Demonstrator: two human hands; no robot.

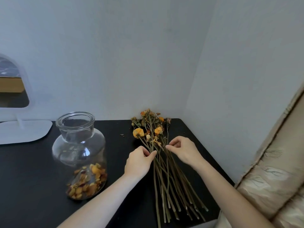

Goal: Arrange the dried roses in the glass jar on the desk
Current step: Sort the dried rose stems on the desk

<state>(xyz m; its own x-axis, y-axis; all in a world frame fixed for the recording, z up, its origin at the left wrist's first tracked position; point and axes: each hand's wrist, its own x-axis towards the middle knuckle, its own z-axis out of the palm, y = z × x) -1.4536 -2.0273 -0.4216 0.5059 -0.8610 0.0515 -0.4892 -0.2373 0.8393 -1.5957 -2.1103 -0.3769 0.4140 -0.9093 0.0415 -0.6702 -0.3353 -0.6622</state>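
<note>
One bundle of dried roses lies flat on the black desk, heads toward the far corner where two pale walls meet, cut stem ends fanned out toward the near edge; the stems cross too densely to count exactly, though well over a dozen show; about five orange or yellow blooms are plain among smaller browned buds. Two bare hands work at the middle of the bundle; the left hand pinches a stem or two between thumb and fingertips on the left side of the bunch, fingers drawn close together; the right hand sits on the right side, fingers curled in and narrow, tips touching the stems, though whether it truly grips one I cannot tell. One glass jar stands upright to the left of the roses, near but apart from them, its wide mouth open; a heap of loose orange, yellow and reddish petals lies in its bottom, and no stem is in it. A few dark crumbs lie on the desk between jar and blooms; one white-framed mirror on a flat white base stands at far left; one beige padded seat edges in on the right.
</note>
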